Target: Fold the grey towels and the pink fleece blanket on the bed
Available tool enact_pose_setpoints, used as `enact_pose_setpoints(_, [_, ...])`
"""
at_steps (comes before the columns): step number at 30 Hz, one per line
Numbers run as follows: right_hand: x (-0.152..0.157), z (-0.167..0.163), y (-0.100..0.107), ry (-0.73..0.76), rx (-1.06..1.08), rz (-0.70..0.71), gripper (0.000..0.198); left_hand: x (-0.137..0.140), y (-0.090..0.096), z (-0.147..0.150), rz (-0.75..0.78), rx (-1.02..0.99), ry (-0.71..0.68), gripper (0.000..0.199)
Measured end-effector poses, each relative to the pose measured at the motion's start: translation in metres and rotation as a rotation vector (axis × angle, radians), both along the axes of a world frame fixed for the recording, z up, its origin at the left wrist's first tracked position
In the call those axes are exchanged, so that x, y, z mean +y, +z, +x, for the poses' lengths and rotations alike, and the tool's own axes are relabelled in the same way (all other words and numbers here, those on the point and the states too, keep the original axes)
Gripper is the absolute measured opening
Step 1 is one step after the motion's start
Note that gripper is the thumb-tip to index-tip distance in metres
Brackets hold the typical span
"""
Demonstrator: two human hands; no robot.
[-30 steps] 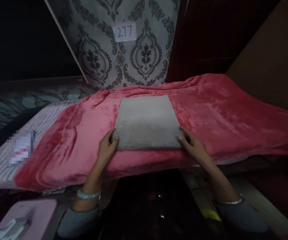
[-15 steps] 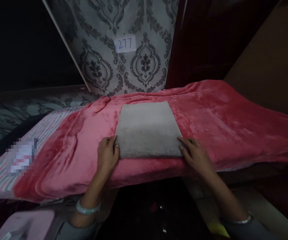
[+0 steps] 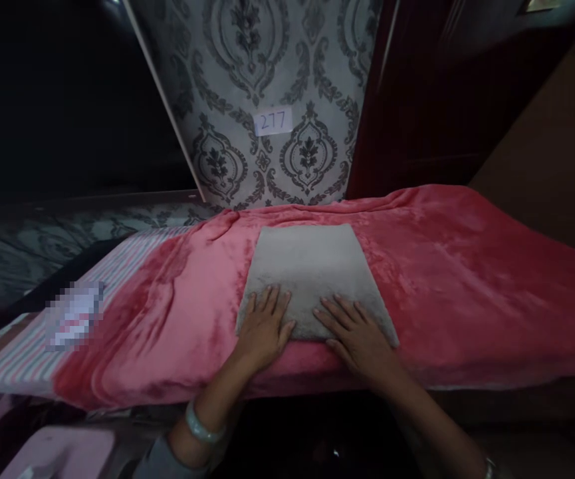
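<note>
A grey, plush-looking rectangular cloth (image 3: 307, 259) lies flat on a pink and red fleece blanket (image 3: 447, 293). On its near left part rests my left hand (image 3: 266, 327), palm down with the fingers spread. My right hand (image 3: 357, 332) lies flat on the near right part, fingers also apart. Both hands touch the cloth from above, and neither grips it. The cloth's near edge shows between the two hands; its near corners are partly covered or beside the wrists.
At the left, a striped sheet (image 3: 28, 362) carries a blurred-out item (image 3: 74, 316). Behind stands a patterned wall (image 3: 262, 163) with a paper marked 277 (image 3: 273, 122). A dark red cabinet (image 3: 417, 100) is at the back right. A pink stool-like top (image 3: 62, 452) sits lower left.
My hands have left the cloth's near side edges and now lie flat on its top, closer together. The whole view has shifted, with the scene lower and further right.
</note>
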State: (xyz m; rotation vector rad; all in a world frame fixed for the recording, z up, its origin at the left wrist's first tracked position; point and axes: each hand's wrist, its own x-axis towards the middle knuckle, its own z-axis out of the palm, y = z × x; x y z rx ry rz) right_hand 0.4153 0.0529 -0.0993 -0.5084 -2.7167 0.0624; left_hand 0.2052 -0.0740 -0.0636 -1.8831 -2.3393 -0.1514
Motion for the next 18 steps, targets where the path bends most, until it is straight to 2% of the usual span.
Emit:
enact_pose_setpoints(4, [0.003, 0.000, -0.007, 0.019, 0.023, 0.021, 0.051, -0.005, 0.006, -0.013, -0.066, -0.065, 0.029, 0.074])
enact_pose_setpoints(7, [0.006, 0.001, -0.004, 0.028, 0.009, -0.014, 0.050, -0.008, 0.011, -0.033, -0.094, -0.108, 0.046, 0.075])
enact_pose_setpoints(10, [0.011, -0.001, 0.012, 0.050, -0.010, -0.103, 0.047, -0.005, 0.022, -0.055, -0.116, -0.131, 0.153, 0.068])
enact_pose_setpoints(12, [0.011, -0.011, 0.029, 0.074, -0.002, -0.166, 0.047, 0.003, 0.031, -0.067, -0.091, -0.148, 0.163, 0.061])
enact_pose_setpoints(15, [0.003, -0.040, 0.055, 0.178, 0.015, -0.212, 0.047, 0.025, 0.042, -0.075, -0.042, -0.270, -0.086, 0.055])
enact_pose_setpoints(17, [-0.004, -0.062, 0.065, 0.301, -0.026, -0.230, 0.045, 0.042, 0.043, -0.078, -0.071, -0.362, -0.240, 0.055])
enact_pose_setpoints(18, [-0.007, -0.070, 0.067, 0.360, -0.068, -0.245, 0.045, 0.051, 0.041, -0.079, -0.102, -0.376, -0.274, 0.055])
